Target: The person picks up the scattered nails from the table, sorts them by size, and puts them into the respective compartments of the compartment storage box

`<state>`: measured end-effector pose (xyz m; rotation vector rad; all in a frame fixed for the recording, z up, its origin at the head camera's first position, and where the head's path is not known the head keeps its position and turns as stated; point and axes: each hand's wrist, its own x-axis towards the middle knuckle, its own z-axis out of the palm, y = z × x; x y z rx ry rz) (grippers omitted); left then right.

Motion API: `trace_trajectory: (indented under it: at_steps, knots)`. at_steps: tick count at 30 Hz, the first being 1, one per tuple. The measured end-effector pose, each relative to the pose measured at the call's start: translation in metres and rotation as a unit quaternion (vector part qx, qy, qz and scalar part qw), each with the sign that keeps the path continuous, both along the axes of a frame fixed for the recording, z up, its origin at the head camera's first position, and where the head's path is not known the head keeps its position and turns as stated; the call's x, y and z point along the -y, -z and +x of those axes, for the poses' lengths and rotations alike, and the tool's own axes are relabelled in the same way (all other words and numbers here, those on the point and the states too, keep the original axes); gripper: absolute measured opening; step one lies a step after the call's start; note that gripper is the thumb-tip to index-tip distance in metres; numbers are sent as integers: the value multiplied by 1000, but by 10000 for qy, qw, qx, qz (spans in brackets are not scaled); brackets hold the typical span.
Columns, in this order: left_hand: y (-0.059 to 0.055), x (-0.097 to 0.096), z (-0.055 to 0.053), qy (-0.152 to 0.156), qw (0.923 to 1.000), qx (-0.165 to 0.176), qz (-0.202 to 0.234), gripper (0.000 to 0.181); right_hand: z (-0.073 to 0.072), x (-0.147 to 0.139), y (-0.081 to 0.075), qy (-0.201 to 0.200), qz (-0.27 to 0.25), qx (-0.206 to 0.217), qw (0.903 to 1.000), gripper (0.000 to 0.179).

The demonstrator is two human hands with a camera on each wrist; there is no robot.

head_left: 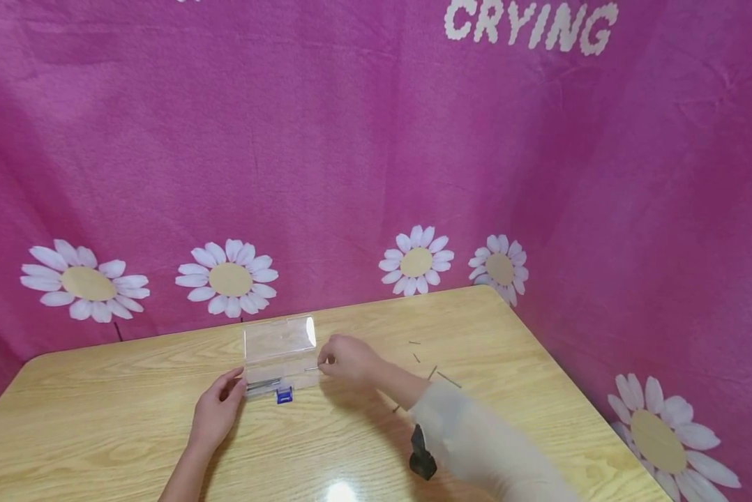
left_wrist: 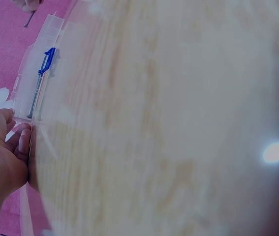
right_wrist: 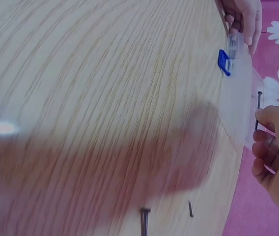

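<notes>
A clear plastic box stands on the table with its lid raised at the back. Several nails lie together in its front left part, and a blue latch shows on its front side. My left hand grips the box's left end, thumb and fingers about the corner. Between thumb and fingertips, my right hand pinches a single nail by its shank, head end pointing out, over the right part of the box. Part of the nail is hidden by the fingers.
Loose nails lie scattered on the wooden table, to the right of the box and around the right forearm. A pink curtain with daisies hangs close behind the table and along its right side.
</notes>
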<state>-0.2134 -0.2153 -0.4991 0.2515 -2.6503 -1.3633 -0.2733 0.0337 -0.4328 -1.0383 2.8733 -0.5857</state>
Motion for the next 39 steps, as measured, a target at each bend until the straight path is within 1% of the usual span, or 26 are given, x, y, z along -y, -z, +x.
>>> trace_trajectory:
  at_steps: [2,9,14,21,30,35,39]
  knots:
    - [0,0,0,-6,10000,39,-16,40,0,5,0,30,21,5,10000,13]
    - [0,0,-1,23,10000,-23,9,39,0,19,5,194,89,83,9997,15]
    - [1,0,-2,46,10000,46,3,40,-1,29,10,228,122,134,9996,15]
    - [2,0,-1,58,9999,137,34,41,-4,38,17,327,148,23,9994,14]
    - [1,0,0,68,9998,164,66,41,-1,43,21,450,379,-58,9983,15]
    - [1,0,0,56,9999,130,70,40,-2,41,25,595,282,54,9978,14]
    - [0,1,0,51,9999,118,65,40,-4,40,26,640,223,65,9977,14]
